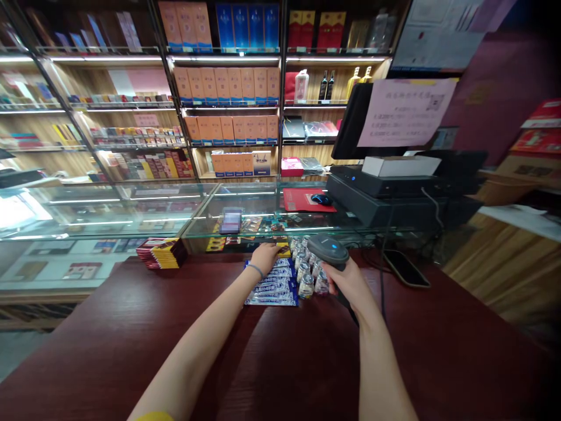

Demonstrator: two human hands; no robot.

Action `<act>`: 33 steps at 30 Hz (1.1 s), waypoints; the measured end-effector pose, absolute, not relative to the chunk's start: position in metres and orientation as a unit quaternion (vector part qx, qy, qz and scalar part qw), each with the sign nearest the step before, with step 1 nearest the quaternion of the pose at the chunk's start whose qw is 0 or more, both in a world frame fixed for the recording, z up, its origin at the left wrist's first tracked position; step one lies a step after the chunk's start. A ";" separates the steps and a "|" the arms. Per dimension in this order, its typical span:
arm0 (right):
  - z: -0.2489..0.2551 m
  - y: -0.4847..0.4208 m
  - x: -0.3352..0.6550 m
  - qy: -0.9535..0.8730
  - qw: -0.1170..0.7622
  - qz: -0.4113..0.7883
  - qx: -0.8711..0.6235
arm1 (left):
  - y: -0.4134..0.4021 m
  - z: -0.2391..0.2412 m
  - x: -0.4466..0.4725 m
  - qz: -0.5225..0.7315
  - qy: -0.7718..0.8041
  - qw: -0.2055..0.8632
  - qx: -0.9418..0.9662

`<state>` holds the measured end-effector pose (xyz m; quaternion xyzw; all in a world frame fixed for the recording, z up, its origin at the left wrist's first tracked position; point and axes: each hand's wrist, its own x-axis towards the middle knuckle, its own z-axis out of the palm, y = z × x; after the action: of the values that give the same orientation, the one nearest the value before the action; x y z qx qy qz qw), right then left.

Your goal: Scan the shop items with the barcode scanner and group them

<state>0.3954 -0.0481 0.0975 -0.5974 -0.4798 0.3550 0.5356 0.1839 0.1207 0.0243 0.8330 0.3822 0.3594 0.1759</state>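
My right hand (348,278) is wrapped round the handle of a dark grey barcode scanner (328,248), which shows a small blue light. The scanner's head hangs over several small lidded jars (307,285) standing in rows. My left hand (264,257) reaches past a layer of blue-and-white packets (272,292), its fingers closed on the edge of a small yellow packet (284,250). Parts of the blue packets lie under that wrist and hand. To the left stands a stack of red-and-yellow packs (161,253).
A glass display case (201,213) runs behind the dark red table (109,339). On the glass are a red mat (300,200) and a mouse (321,199). A monitor (353,123) stands at the right, a phone (405,269) below it. Stocked shelves (228,108) line the wall.
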 end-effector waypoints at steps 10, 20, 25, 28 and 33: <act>0.095 -0.046 0.392 -0.478 0.562 0.366 -0.567 | 0.097 0.059 0.164 0.206 0.415 -0.033 0.886; 0.099 -0.045 0.356 -0.496 0.573 0.357 -0.546 | 0.071 0.039 0.082 0.623 0.417 0.361 0.554; 0.093 -0.045 0.326 -0.513 0.558 0.360 -0.544 | 0.059 0.020 0.044 0.698 0.350 0.510 0.360; 0.090 -0.047 0.302 -0.518 0.550 0.364 -0.545 | 0.054 0.010 0.031 0.723 0.336 0.530 0.290; 0.078 -0.053 0.267 -0.573 0.500 0.387 -0.522 | 0.054 0.000 0.027 0.747 0.330 0.533 0.221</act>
<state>0.2672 -0.0528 0.0779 -0.5218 -0.5726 0.3869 0.5001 0.0267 0.0540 -0.0001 0.2213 0.3301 0.7467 0.5334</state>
